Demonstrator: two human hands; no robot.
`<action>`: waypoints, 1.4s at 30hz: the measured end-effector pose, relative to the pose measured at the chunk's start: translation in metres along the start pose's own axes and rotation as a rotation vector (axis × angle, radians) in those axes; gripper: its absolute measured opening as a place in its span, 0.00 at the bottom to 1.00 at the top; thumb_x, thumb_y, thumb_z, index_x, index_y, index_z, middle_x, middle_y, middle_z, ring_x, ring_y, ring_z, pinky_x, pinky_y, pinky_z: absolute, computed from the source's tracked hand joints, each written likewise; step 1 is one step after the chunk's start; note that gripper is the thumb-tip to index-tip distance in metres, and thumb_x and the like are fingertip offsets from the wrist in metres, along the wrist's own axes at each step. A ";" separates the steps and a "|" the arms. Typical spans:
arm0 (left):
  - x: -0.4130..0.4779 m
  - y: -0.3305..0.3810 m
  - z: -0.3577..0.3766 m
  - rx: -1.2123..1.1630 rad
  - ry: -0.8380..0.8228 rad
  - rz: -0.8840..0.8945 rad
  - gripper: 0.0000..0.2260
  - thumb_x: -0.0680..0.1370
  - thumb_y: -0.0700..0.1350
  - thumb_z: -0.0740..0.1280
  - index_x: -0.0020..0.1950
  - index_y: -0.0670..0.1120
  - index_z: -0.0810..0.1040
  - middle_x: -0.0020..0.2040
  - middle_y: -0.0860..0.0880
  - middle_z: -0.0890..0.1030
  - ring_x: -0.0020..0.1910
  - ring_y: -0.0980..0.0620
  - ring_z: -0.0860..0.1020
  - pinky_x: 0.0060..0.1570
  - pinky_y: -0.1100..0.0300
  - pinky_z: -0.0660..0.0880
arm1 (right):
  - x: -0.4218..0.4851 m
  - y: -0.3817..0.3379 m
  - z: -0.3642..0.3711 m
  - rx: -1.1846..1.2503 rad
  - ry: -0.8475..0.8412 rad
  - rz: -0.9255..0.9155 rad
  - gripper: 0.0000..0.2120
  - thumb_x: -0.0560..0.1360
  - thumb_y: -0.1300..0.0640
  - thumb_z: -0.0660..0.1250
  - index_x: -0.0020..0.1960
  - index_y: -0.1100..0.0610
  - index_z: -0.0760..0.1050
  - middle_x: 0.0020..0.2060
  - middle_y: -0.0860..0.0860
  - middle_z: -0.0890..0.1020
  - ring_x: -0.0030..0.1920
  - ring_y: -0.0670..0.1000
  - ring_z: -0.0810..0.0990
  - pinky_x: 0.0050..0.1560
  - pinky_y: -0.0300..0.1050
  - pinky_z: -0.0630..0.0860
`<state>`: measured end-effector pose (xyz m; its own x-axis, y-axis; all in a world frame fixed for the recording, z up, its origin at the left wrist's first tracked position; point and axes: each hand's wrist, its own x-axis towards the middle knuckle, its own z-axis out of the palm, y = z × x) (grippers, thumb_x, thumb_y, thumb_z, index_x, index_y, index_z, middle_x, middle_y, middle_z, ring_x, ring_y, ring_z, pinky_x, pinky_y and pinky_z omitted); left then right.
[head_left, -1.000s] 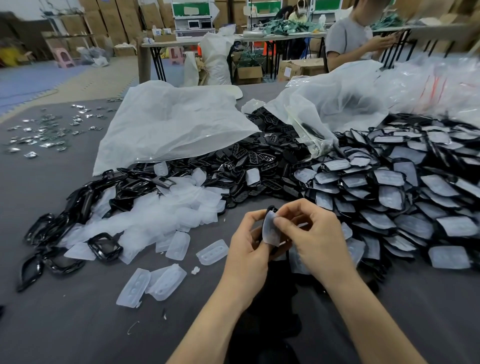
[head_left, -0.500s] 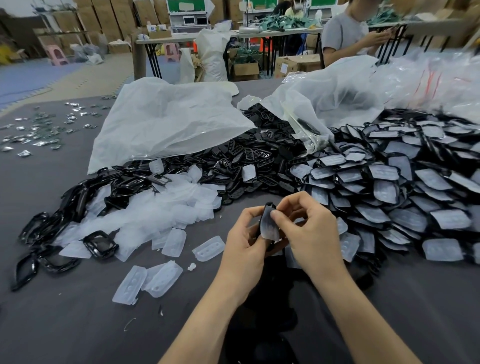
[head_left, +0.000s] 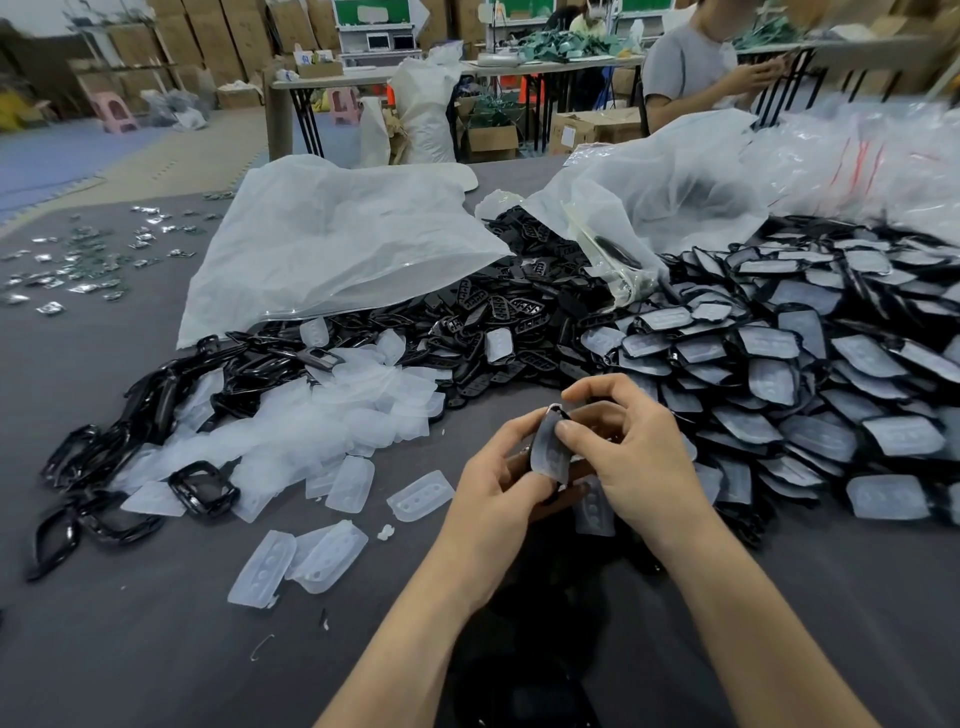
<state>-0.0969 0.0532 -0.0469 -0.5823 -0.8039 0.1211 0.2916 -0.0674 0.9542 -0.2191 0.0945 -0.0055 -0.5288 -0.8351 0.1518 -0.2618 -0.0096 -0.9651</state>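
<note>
so here's the view right now. both hands are up just below the middle, over the grey table (head_left: 130, 649). my left hand (head_left: 493, 483) is curled round a clear pad (head_left: 551, 449) and the black shell (head_left: 564, 414) behind it, gripping from the 9 o'clock side. my right hand (head_left: 636, 457) comes in from 3 o'clock, thumb tip pressed on the pad's face and index finger hooked over the top, so that one's pinching it too. the pad stands roughly upright, a bit tilted, and only a sliver of the shell pokes out at its top. can't tell if the pad is fully seated, fingers cover the edges.

around it: at 10 o'clock from my hands there's a heap of clear pads (head_left: 322, 421), with a few stray pads (head_left: 301, 564) lying flat nearer me at 8 o'clock. further out at 9 o'clock is a heap of empty shells (head_left: 98, 467). from 1 to 3 o'clock there's a big spread of shells with pads in them (head_left: 779, 374), reaching right up beside my right hand. at 12 o'clock more black parts spill from under a white bag (head_left: 337, 244), and a second bag (head_left: 660, 197) sits at 1 o'clock. tiny shiny bits (head_left: 78, 265) are scattered way out at 10 o'clock. someone in a grey shirt (head_left: 691, 67) sits at the table's far side.
</note>
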 end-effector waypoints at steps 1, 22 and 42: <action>0.002 -0.001 -0.001 -0.001 0.000 -0.017 0.11 0.69 0.47 0.67 0.46 0.61 0.84 0.38 0.59 0.84 0.36 0.63 0.82 0.33 0.71 0.76 | 0.000 0.000 0.000 -0.009 0.004 0.000 0.13 0.73 0.66 0.69 0.45 0.48 0.75 0.36 0.50 0.82 0.37 0.56 0.80 0.35 0.49 0.80; -0.006 0.034 0.016 0.007 0.006 -0.030 0.19 0.73 0.44 0.60 0.35 0.65 0.84 0.29 0.61 0.81 0.29 0.67 0.79 0.29 0.75 0.73 | 0.003 0.006 0.002 0.038 -0.061 -0.004 0.10 0.74 0.65 0.68 0.40 0.52 0.78 0.34 0.52 0.80 0.32 0.43 0.76 0.28 0.35 0.73; -0.013 0.058 0.021 -0.016 0.133 -0.106 0.14 0.80 0.32 0.56 0.39 0.43 0.74 0.21 0.53 0.77 0.21 0.62 0.76 0.22 0.73 0.69 | 0.000 0.006 0.006 -0.021 -0.136 -0.061 0.07 0.80 0.60 0.61 0.43 0.54 0.69 0.20 0.45 0.70 0.20 0.42 0.65 0.21 0.33 0.63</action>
<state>-0.0882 0.0718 0.0125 -0.5055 -0.8626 -0.0182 0.2467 -0.1648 0.9550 -0.2161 0.0914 -0.0128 -0.3977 -0.8999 0.1787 -0.3081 -0.0524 -0.9499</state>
